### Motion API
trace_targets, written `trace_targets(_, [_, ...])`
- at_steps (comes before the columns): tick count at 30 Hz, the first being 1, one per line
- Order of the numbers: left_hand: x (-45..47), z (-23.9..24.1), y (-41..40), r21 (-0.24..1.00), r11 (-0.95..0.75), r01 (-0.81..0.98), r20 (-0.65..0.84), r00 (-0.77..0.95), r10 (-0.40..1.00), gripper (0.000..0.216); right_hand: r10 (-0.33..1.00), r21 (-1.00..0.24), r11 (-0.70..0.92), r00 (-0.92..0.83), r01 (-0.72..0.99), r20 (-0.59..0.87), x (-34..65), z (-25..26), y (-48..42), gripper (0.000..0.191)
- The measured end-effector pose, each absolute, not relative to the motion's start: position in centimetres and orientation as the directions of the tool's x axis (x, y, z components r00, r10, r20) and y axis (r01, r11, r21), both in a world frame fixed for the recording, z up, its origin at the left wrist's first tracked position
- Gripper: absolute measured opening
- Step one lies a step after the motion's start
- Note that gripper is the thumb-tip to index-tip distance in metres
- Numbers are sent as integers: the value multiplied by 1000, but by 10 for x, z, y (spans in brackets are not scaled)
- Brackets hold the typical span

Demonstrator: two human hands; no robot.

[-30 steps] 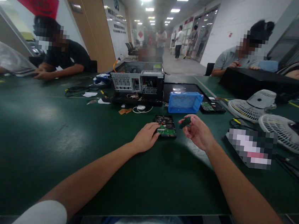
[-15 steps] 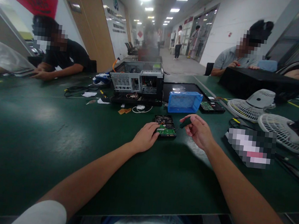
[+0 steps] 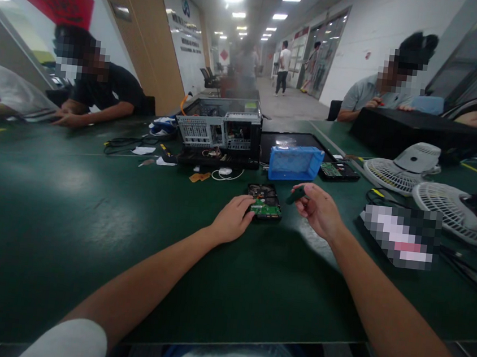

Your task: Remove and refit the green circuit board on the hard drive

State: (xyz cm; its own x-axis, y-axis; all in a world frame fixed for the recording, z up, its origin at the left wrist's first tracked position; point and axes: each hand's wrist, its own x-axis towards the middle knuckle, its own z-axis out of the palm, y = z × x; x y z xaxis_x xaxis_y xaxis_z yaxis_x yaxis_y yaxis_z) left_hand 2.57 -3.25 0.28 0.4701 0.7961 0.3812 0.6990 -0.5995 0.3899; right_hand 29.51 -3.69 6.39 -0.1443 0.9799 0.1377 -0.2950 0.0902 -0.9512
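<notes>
— Hard drive first: we see it lying flat on the green table, circuit board up, just in front of our hands and a little nearer to us than the blue bin.

— And the left hand?

— We have it resting on the near left corner of the drive, fingers curled down onto its edge, pressing rather than lifting.

— The right hand?

— We hold it raised just to the right of the drive, fingers closed around a small dark-handled tool whose end points toward the drive. Whether the tip touches the drive, we cannot tell.

— What else is about?

— An open computer case stands behind the drive, with a second board beside the bin. Two white fans lie to our right. Other people sit at the far sides of the table.
</notes>
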Motion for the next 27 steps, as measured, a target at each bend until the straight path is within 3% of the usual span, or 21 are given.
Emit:
trace_targets(12, [26,4,-34,387,-599,701,379,471,796,41,980,-931,64,-151,-360,126,295,62,-34,32])
trace_targets(27, [26,8,-35,406,-591,697,367,467,804,40,982,-966,102,-131,-237,135,299,66,-35,23])
